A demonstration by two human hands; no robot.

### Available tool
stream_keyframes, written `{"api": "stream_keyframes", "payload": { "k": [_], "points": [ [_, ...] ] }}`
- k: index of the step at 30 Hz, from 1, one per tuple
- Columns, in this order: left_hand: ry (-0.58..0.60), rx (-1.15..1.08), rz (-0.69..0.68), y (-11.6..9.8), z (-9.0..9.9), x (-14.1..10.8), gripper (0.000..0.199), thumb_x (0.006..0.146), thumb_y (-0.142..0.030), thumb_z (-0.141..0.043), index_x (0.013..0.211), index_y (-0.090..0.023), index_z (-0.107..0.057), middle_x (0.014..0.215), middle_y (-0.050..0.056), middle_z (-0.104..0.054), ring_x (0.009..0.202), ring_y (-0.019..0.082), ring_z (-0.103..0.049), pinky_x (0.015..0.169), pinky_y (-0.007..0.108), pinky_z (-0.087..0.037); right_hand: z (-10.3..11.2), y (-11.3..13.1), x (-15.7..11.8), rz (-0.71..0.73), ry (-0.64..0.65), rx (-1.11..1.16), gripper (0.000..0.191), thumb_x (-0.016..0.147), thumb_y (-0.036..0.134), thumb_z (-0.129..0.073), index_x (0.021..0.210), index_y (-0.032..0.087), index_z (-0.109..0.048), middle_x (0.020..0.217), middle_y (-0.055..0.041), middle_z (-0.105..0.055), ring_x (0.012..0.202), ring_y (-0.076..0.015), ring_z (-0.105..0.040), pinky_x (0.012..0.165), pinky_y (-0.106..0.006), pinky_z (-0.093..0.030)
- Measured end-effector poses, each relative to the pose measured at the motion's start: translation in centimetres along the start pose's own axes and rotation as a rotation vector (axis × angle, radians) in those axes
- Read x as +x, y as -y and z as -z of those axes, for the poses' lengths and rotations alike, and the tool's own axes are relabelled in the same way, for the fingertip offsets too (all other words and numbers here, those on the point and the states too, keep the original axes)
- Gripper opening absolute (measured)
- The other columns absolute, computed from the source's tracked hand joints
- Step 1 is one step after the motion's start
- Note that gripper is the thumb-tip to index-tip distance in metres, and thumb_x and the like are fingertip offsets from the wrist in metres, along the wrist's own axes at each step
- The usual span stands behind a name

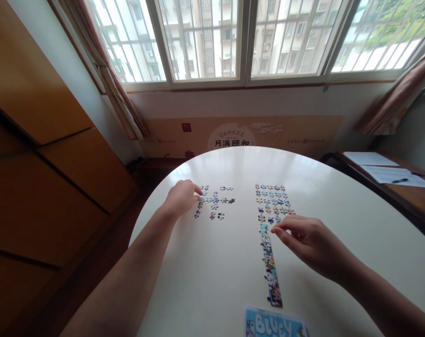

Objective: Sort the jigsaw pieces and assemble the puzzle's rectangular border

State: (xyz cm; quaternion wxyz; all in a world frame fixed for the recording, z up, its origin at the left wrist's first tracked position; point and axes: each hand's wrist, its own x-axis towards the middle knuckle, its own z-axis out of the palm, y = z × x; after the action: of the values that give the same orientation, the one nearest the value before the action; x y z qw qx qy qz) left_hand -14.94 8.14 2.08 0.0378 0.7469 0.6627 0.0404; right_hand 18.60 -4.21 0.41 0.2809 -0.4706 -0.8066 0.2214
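My left hand (182, 197) reaches over the left group of loose jigsaw pieces (215, 200). Its thumb and forefinger are bent and slightly apart beside a light-blue jigsaw piece (204, 193); whether they touch it is unclear. My right hand (305, 236) has thumb and forefinger pinched together, close to the top of a narrow strip of joined jigsaw pieces (269, 262). Anything between those fingertips is too small or hidden to make out. Above the strip, more loose jigsaw pieces (270, 194) lie spread in rows, some partly behind my right hand.
A blue box or card lettered "Bluey" (273, 323) lies at the near edge of view on the round white table (198, 271). Papers and a pen rest on a wooden side table (418, 199) at right. Cabinets (54, 187) stand left, and barred windows (205, 42) lie beyond.
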Motion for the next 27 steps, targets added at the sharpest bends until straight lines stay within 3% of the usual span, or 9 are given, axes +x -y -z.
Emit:
{"api": "stream_keyframes", "payload": {
  "k": [4,11,16,20,24,27],
  "points": [
    [0.026,-0.009,-0.022,0.1,-0.1,0.2,0.020,0.080,-0.025,-0.066,0.092,-0.029,-0.081,0.110,0.005,-0.074,0.112,0.028,-0.063,0.094,0.033,-0.049,0.3,0.1,0.0,-0.001,-0.032,-0.011,0.034,0.101,0.038,-0.049,0.082,0.021,-0.072,0.068,-0.0004,-0.063,0.060,-0.0138,-0.052,0.060,-0.030,-0.041],
    [0.055,-0.027,0.095,1.1,-0.3,0.7,0.020,0.074,-0.025,-0.067,0.090,-0.028,-0.080,0.110,0.005,-0.074,0.107,0.028,-0.065,0.088,0.032,-0.050,0.5,-0.6,0.3,-0.062,-0.013,-0.092,0.032,0.098,0.038,-0.051,0.085,0.022,-0.075,0.071,-0.0009,-0.066,0.060,-0.0148,-0.053,0.063,-0.032,-0.042],
    [0.086,-0.071,0.180,2.1,-0.1,0.9,0.016,0.070,-0.027,-0.068,0.083,-0.023,-0.076,0.099,0.007,-0.076,0.092,0.027,-0.069,0.073,0.030,-0.051,-0.2,-1.0,0.4,-0.092,0.042,-0.109,0.025,0.095,0.034,-0.054,0.098,0.025,-0.078,0.086,-0.0034,-0.073,0.071,-0.0172,-0.062,0.068,-0.033,-0.047],
    [0.052,-0.164,0.175,2.4,1.1,0.6,0.015,0.073,-0.030,-0.065,0.083,-0.022,-0.073,0.093,0.005,-0.076,0.083,0.022,-0.069,0.064,0.026,-0.049,-0.1,-1.0,0.5,-0.077,0.068,-0.098,0.025,0.096,0.033,-0.055,0.097,0.024,-0.078,0.087,-0.0039,-0.074,0.072,-0.0170,-0.063,0.069,-0.032,-0.048],
    [-0.061,-0.418,0.034,-0.4,2.0,-0.9,0.021,0.078,-0.037,-0.064,0.089,-0.021,-0.072,0.086,0.004,-0.075,0.077,0.021,-0.067,0.063,0.029,-0.050,0.2,-1.0,0.6,-0.076,0.067,-0.122,0.023,0.095,0.030,-0.055,0.096,0.024,-0.078,0.083,-0.0028,-0.073,0.071,-0.0162,-0.063,0.069,-0.032,-0.049],
    [0.065,-0.679,-0.170,-4.7,1.1,-2.7,0.018,0.080,-0.032,-0.064,0.091,-0.021,-0.073,0.088,0.003,-0.077,0.080,0.019,-0.069,0.072,0.030,-0.054,0.1,-1.2,0.7,-0.061,0.053,-0.154,0.022,0.094,0.028,-0.057,0.100,0.025,-0.078,0.086,-0.0036,-0.073,0.075,-0.0167,-0.065,0.071,-0.032,-0.050]
  ]
}}
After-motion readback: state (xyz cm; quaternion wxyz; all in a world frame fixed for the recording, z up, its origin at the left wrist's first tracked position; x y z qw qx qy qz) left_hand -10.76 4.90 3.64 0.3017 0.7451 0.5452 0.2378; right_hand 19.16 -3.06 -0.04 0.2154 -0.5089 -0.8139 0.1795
